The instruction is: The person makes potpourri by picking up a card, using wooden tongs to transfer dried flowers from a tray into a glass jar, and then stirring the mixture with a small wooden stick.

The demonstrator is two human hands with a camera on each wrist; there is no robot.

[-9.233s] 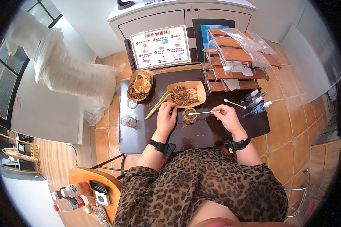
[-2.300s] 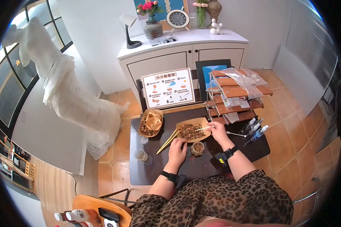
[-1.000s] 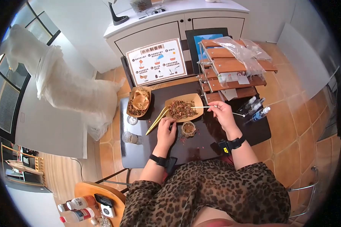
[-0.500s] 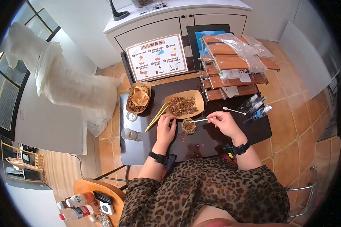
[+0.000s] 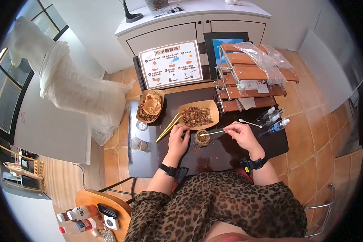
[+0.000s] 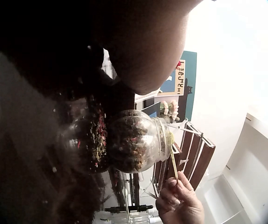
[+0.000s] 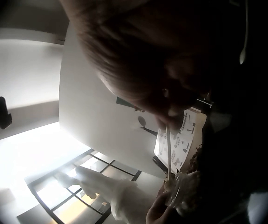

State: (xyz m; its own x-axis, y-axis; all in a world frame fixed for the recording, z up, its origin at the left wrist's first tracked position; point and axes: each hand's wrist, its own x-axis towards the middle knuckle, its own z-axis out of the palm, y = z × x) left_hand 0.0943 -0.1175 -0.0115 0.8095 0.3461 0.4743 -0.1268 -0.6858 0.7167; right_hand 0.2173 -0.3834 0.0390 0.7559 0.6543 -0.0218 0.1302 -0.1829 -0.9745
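Observation:
My right hand (image 5: 242, 136) pinches the handle of a slim white spoon (image 5: 214, 132), whose tip lies over the mouth of a small round glass jar (image 5: 202, 141). In the left wrist view the jar (image 6: 131, 140) holds dried bits of herbs and petals, and yellowish stuff shows at the spoon (image 6: 174, 163) tip by the rim. My left hand (image 5: 176, 139) rests on the table left of the jar, fingers loosely bent and gripping nothing. Gold tweezers (image 5: 165, 131) lie just beyond it, against a paper tray (image 5: 216, 111) of dried flowers and herbs.
A second paper tray (image 5: 162, 97) with crumpled paper stands back left, near a glass cup (image 5: 138, 144) and a small lid (image 5: 142, 125). At right lie another white spoon (image 5: 250, 123) and several spray bottles (image 5: 277, 126). A wooden rack (image 5: 250, 72) and an instruction board (image 5: 171, 64) stand behind.
The right hand has brought the spoon from the herb tray back to the jar's mouth; about nine seconds ago it was over the jar too. The left hand has stayed put.

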